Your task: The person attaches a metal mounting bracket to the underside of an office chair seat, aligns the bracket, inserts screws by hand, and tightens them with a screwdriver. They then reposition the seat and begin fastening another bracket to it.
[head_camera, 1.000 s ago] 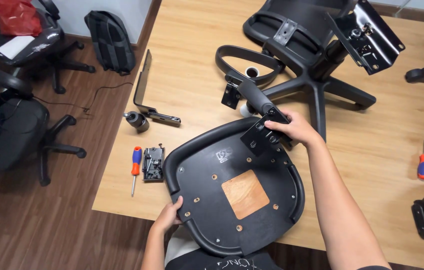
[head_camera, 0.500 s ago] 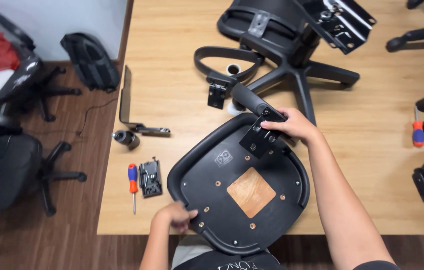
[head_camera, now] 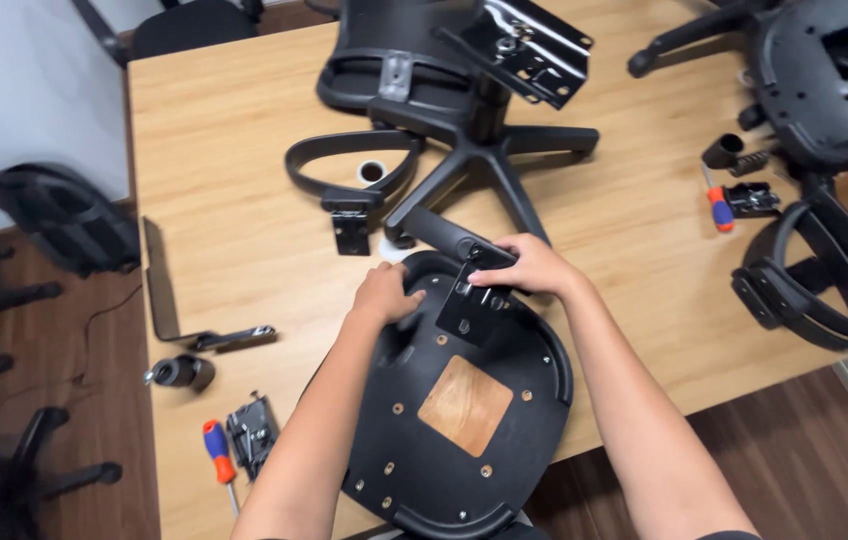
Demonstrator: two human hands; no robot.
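Your left hand (head_camera: pixel 387 293) lies palm down on the far rim of the upturned black seat pan (head_camera: pixel 464 400), fingers curled loosely together over the edge, pressing on the plastic rather than pinching anything. The forearm runs straight up from the lower edge of the view, elbow low. Your right hand (head_camera: pixel 532 268) reaches in from the right, wrist slightly bent, and its fingers are closed around the black metal bracket (head_camera: pixel 472 300) that sits against the seat pan's far end (the thumb is hidden, so the exact grip cannot be told). A black armrest bar (head_camera: pixel 449 237) juts out from just beyond that hand.

The seat pan lies underside up on the near edge of the wooden table (head_camera: pixel 244 190), overhanging it toward you, with a square wooden patch showing in its middle. Beyond your hands stands an overturned chair base with star legs (head_camera: pixel 489 150). To the left lie an L-shaped metal bracket (head_camera: pixel 169 310), a small black cylinder (head_camera: pixel 184 372) and an orange-and-blue screwdriver (head_camera: pixel 218 455) beside a small black part (head_camera: pixel 252 432).
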